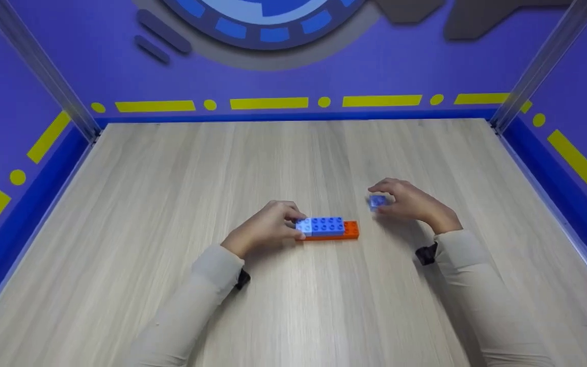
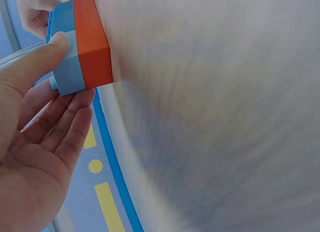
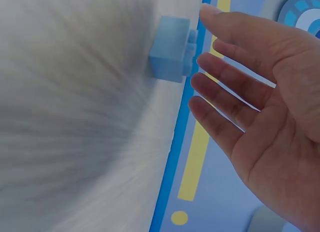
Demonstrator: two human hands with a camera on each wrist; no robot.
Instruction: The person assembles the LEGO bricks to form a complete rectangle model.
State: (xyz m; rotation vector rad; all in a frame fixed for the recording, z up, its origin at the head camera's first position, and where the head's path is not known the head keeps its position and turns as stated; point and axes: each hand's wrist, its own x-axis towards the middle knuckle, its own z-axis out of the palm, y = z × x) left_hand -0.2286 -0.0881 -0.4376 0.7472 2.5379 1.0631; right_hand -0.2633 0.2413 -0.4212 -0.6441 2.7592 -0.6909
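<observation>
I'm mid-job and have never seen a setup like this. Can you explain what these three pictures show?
There is no machine, just a person's bare hands over a table. The widest picture comes from a camera worn on the head; the other two come from one on each wrist, hence the tilt. On the table, an orange brick carries a blue brick and a light blue brick. The left hand pinches the light blue brick. The right hand is open around a separate small brick.
</observation>
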